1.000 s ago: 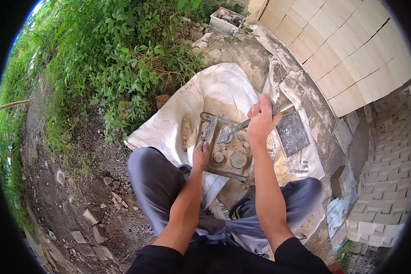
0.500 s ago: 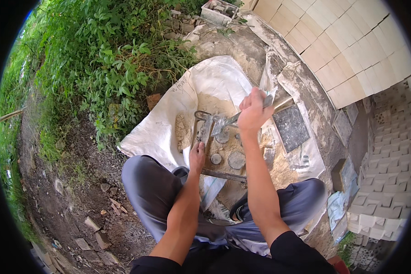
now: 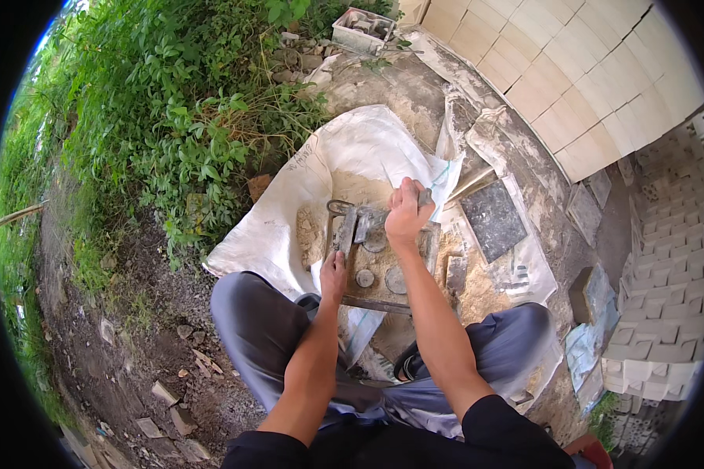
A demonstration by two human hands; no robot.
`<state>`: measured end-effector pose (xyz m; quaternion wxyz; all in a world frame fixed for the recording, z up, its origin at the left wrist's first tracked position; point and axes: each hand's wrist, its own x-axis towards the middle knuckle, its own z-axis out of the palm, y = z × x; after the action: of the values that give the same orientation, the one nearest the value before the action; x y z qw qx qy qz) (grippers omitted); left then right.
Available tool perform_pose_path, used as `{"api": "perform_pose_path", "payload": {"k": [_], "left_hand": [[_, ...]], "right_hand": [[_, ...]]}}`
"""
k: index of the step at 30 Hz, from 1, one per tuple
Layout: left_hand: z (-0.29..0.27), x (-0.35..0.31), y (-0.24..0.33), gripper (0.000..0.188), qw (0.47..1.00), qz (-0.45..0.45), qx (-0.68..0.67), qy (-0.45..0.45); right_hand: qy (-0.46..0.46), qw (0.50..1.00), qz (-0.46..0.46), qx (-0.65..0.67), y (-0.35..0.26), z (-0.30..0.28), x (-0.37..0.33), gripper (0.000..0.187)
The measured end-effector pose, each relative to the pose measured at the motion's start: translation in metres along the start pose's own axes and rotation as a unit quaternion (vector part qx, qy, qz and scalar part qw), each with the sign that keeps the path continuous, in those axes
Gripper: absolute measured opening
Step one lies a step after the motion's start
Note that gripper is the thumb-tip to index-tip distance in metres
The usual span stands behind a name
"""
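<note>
My right hand (image 3: 404,217) is closed round the grey handle of a flat-bladed tool (image 3: 425,197), probably a scraper or trowel. Its metal blade points down and left, close to the left side of a rectangular mould frame (image 3: 377,305). With fingers wrapped, my left hand (image 3: 333,275) grips a narrow flat bar (image 3: 347,228) that lies along that left side; a metal loop sticks out at its far end. Inside the frame are several round grey discs (image 3: 396,280) among sandy powder. My right hand and forearm hide part of the frame and tool.
A white woven sack (image 3: 270,227) with pale sand lies spread under the frame. To the right are a dark square slab (image 3: 493,221) and a small block (image 3: 456,273). Stacked pale tiles (image 3: 587,94), patterned blocks (image 3: 657,313), green plants (image 3: 164,117) and a rubble-filled box (image 3: 364,30) surround the spot.
My right hand has come down and slightly left with the bladed tool, closer to the frame. My left hand still grips the bar. The whole view has shifted slightly.
</note>
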<state>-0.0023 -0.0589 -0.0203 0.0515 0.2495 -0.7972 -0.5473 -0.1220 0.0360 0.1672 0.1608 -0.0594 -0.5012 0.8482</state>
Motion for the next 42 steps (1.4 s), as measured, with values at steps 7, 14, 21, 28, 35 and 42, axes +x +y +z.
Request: {"api": "perform_pose_path", "payload": {"k": [7, 14, 21, 28, 35, 42], "left_hand": [[-0.004, -0.002, -0.012, 0.038, 0.998, 0.034, 0.034, 0.026], [-0.004, 0.001, 0.008, 0.037, 0.997, 0.051, 0.035, 0.035], [-0.007, -0.003, 0.005, 0.035, 0.999, 0.030, 0.028, 0.026], [-0.002, -0.001, -0.002, 0.033, 0.997, 0.049, 0.040, 0.035], [-0.005, -0.001, 0.000, 0.033, 0.998, 0.031, 0.042, 0.030], [-0.004, -0.002, 0.003, 0.031, 0.997, 0.039, 0.046, 0.038]], "right_hand": [[-0.025, 1.000, 0.009, 0.014, -0.045, 0.020, 0.006, 0.033], [-0.051, 0.998, 0.032, -0.028, 0.001, 0.005, -0.006, 0.035], [-0.264, 0.963, 0.048, 0.034, -0.059, -0.002, 0.023, 0.045], [-0.139, 0.985, -0.056, -0.090, -0.041, 0.023, 0.006, 0.054], [-0.042, 0.998, -0.036, -0.013, -0.057, 0.006, -0.006, 0.056], [-0.187, 0.981, -0.045, 0.008, -0.077, 0.015, -0.009, 0.059]]}}
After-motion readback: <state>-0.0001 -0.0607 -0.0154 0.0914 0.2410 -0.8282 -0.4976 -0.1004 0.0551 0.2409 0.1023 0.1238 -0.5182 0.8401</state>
